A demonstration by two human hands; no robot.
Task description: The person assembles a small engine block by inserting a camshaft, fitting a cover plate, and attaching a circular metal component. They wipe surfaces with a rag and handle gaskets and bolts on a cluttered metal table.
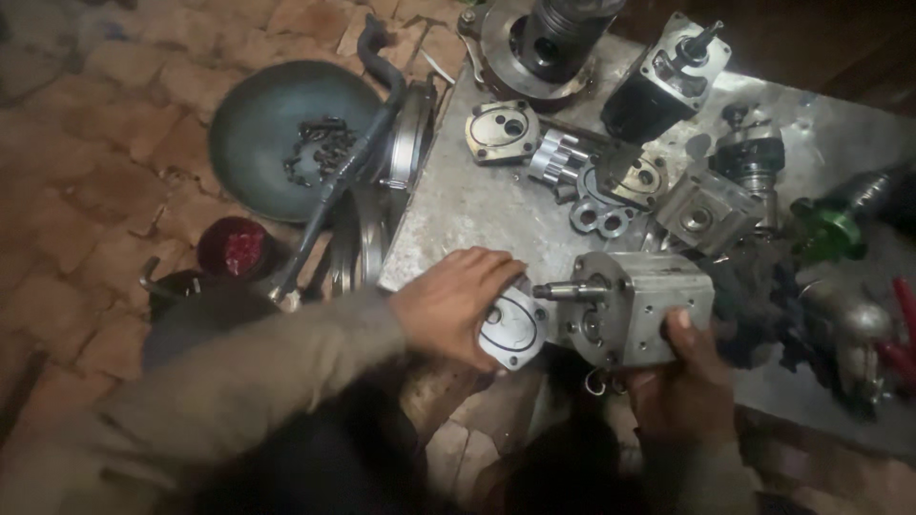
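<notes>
My left hand (456,303) grips a flat aluminium end cover plate (512,329) with bolt holes, held just left of a steel shaft tip. My right hand (689,360) holds a grey cast gear pump body (641,305) from below, its shaft (570,292) pointing left toward the plate. Both are at the near edge of a metal sheet bench (477,210). The plate and the pump body are close, a small gap between them.
Pump parts lie on the bench: another cover plate (501,131), a gear (557,153), a figure-eight seal plate (601,217), housings (704,212), a black motor-like unit (658,86), a green part (828,232). On the brick floor sit a dark pan with bolts (286,143), a red cup (234,250), a black hose (367,133).
</notes>
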